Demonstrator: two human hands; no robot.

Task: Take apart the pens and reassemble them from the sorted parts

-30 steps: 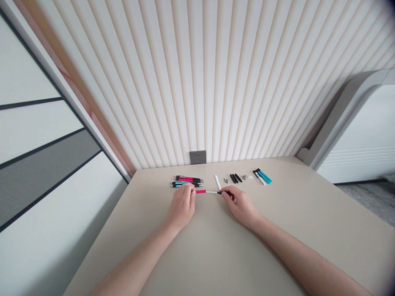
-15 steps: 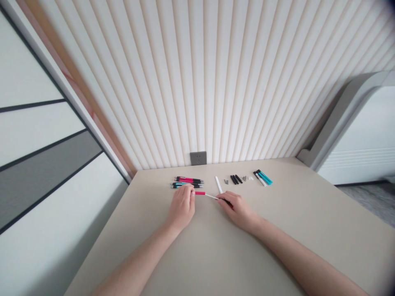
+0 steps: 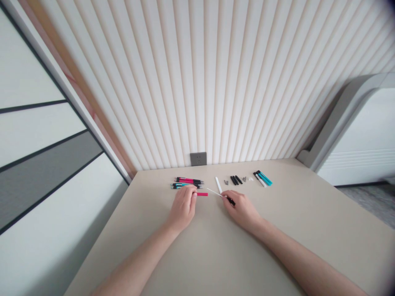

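My left hand [image 3: 184,206] is closed around a red pen barrel [image 3: 202,194], whose end sticks out to the right. In my right hand [image 3: 239,205] the fingers pinch a thin white pen refill [image 3: 214,192] together with a black grip [image 3: 231,201]. The refill's tip points left and lies just apart from the barrel's end. Behind the left hand lie assembled red and black pens [image 3: 189,180] and blue and black pens [image 3: 177,186]. A white strip [image 3: 218,185] rests on the table beyond the right fingers.
Further right on the table [image 3: 197,255] are small metal tips [image 3: 226,182], several black grips [image 3: 236,180], springs [image 3: 244,179], small clear pieces [image 3: 250,179], and blue and white pen barrels [image 3: 264,177]. A dark wall socket [image 3: 198,158] sits at the table's back edge.
My right hand has shifted slightly right with the refill and grip. The refill's left end, earlier at the red barrel's opening, is now free of it. My left hand has barely moved.
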